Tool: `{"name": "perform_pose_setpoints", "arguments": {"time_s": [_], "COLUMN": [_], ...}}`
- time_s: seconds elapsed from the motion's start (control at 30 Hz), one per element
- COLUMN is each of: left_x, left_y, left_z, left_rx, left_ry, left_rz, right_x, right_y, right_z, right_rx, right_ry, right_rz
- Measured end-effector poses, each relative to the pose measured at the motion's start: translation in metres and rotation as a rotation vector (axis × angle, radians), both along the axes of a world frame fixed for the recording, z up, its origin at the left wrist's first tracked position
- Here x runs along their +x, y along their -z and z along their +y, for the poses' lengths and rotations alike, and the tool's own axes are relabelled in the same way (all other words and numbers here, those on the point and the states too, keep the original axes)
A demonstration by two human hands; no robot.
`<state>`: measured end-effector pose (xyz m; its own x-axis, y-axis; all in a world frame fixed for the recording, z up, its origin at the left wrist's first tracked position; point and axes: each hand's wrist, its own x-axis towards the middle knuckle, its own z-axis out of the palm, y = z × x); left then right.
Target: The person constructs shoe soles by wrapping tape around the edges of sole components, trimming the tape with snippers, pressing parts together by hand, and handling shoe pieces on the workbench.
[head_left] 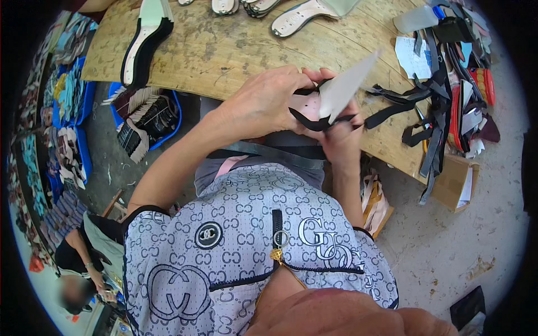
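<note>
Reaching forward, both hands [266,101] [343,134] curl partly closed around a pale black-edged piece [334,96] by the table [213,56].

bright, soft light falls on the wooden table [202,50]. the floor [437,246] looks pale on the right and darker on the left, with shade under the table. the right hand [343,137] is blurry and so is the tip of the pale piece [348,83]. the table's edge bends and black fills the corners. a smudge hides part of another person [75,242] at the left.
</note>
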<state>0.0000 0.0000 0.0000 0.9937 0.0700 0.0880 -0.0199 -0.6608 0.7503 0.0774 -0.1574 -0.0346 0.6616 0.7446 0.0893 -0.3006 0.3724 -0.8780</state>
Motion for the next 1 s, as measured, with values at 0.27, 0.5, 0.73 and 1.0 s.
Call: {"name": "perform_pose_setpoints", "arguments": {"time_s": [0.27,0.5,0.73,1.0], "left_x": [0.007,0.018,0.015,-0.017], "left_y": [-0.009,0.007,0.033,0.019], "left_z": [-0.007,0.000,0.009,0.023], "left_rx": [-0.051,-0.110,-0.001,0.020], "left_ry": [0.151,0.214,0.151,0.171], "left_rz": [0.225,0.359,0.022,0.058], "right_x": [0.045,0.075,0.067,0.014], "right_y": [0.018,-0.001,0.015,0.012], "right_z": [-0.003,-0.015,-0.024,-0.025], "right_rx": [-0.259,-0.225,-0.655,-0.274], "right_ry": [0.314,0.221,0.339,-0.244], "right_rz": [0.176,-0.049,-0.563,0.262]}}
